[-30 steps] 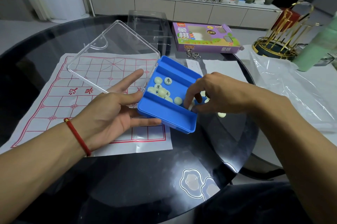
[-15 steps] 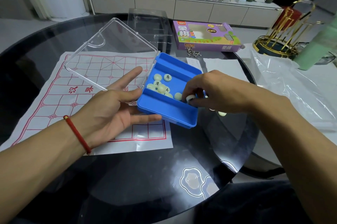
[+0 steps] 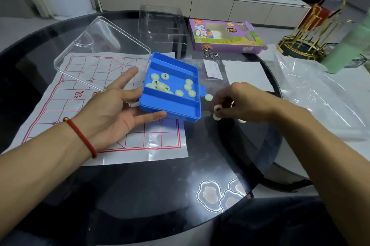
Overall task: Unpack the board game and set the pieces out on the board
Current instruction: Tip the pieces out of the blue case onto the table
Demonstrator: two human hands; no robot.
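A blue piece case (image 3: 174,108) with its clear lid (image 3: 100,49) swung open rests on the flat fingers of my left hand (image 3: 118,109), above the right edge of the paper game board (image 3: 80,109). Several pale round pieces (image 3: 160,85) lie in the case's middle groove. To the right of the case, my right hand (image 3: 240,103) is low over the dark glass table and pinches one piece (image 3: 217,108). Loose pieces lie on the glass beside it, one (image 3: 208,97) by the case's corner and another (image 3: 216,117) under the fingers.
At the back stand the purple game box (image 3: 226,35) and a clear plastic tray (image 3: 162,23). Small paper sheets (image 3: 246,75) lie behind my right hand. A crumpled plastic bag (image 3: 330,95), a gold wire rack (image 3: 308,37) and a green bottle (image 3: 348,45) crowd the right side.
My right hand has come out of the blue case and moved right and down to the glass, carrying a piece. My left hand still supports the case in about the same place.
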